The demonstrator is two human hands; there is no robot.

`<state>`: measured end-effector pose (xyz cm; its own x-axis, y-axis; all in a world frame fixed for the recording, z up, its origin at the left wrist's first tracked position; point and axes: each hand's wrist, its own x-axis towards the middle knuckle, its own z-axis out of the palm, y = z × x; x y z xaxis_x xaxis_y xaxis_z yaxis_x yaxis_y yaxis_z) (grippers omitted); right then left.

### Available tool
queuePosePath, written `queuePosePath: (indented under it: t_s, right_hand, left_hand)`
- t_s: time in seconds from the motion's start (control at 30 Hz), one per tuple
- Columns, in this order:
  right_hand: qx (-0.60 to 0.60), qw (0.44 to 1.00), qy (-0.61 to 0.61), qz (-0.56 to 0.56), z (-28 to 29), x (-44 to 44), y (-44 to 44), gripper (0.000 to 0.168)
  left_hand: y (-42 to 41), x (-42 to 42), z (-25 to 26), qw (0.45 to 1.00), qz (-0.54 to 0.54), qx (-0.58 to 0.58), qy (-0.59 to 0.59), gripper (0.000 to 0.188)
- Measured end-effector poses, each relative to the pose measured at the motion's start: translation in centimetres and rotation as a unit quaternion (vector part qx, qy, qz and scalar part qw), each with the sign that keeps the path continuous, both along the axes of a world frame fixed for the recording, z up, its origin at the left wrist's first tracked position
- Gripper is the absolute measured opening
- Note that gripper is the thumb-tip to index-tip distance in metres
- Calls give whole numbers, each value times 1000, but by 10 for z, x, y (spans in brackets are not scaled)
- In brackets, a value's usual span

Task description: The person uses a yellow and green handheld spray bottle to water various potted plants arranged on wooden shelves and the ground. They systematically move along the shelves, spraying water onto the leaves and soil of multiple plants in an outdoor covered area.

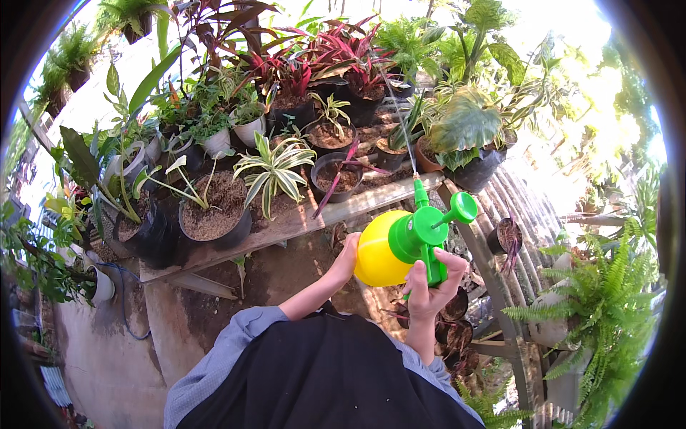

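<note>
A pump sprayer (383,249) with a yellow tank and green head is held between my two hands over the bench's front edge. My left hand (347,260) supports the tank from its left side, the fingers mostly hidden behind it. Around the green trigger handle my right hand (431,284) is closed. From the nozzle (416,179) a thin water jet (399,115) shoots away from me towards red-leaved potted plants (351,56). Just left of the jet is a black pot with a purple-leaved plant (343,177).
Potted plants crowd a wooden bench (289,225), among them a striped-leaf plant (276,169) and a wide soil-filled pot (217,212). At the right are corrugated sheeting (522,206), a small hanging pot (505,236) and a fern (600,300). A blue hose (126,305) hangs at left.
</note>
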<state>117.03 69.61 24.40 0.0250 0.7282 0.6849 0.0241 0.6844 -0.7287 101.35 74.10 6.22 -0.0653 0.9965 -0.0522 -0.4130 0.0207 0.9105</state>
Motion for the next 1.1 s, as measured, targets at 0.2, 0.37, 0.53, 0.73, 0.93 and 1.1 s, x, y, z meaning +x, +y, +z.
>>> queuePosePath:
  t_s: [0.2, 0.37, 0.53, 0.73, 0.93, 1.1]
  right_hand:
    - [25, 999, -32, 6, -5, -2, -4, 28]
    - [20, 999, -32, 26, -4, -7, -5, 29]
    - [-4, 998, -34, 59, 0, -16, -4, 31]
    - [-13, 993, -36, 114, 6, -28, -2, 32]
    - [-72, 985, -40, 150, 2, -39, -2, 32]
    - [-31, 985, -74, 150, 7, -46, -10, 30]
  left_hand:
    - [-12, -11, 3, 998, -24, 3, -64, 44]
    - [-17, -17, 2, 999, 36, -8, -36, 43]
    - [-27, -22, 1, 992, 123, 11, -13, 44]
    - [-46, -25, 34, 992, 111, 15, -65, 50]
    - [-84, -13, 77, 982, 138, -51, -116, 56]
    - [-92, -16, 44, 975, 191, -67, -95, 59]
